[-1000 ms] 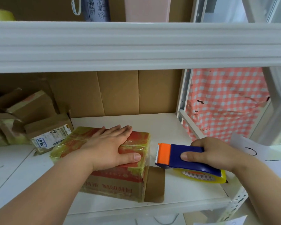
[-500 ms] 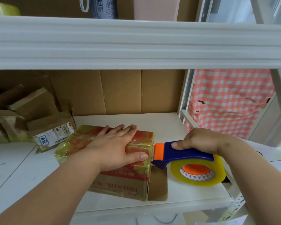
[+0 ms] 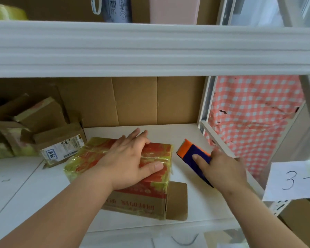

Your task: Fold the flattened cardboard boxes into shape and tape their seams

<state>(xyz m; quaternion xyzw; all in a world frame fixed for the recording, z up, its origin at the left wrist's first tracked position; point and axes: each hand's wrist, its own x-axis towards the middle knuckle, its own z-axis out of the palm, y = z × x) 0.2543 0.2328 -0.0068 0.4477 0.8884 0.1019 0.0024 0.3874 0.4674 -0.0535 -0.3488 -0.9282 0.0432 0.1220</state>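
A: What are the hands doing?

B: The left hand (image 3: 131,161) lies flat, fingers straight, pressing the top of the taped box (image 3: 125,174). The right hand (image 3: 220,170) grips the tape dispenser (image 3: 193,154), index finger along its blue body.

A: Where does the box lie from the dispenser?

B: To its left, near but apart, on the white shelf (image 3: 195,203). The orange blade end points up and left, toward the box's far right corner. The box's long axis runs left to right, slightly skewed. The right hand is nearer the open flap (image 3: 177,201), which juts out at the box's near right end.

A: Anything in the way?

B: Not between them. Other cardboard boxes (image 3: 48,133) crowd the far left, and a numbered paper sheet (image 3: 293,179) hangs at the right.
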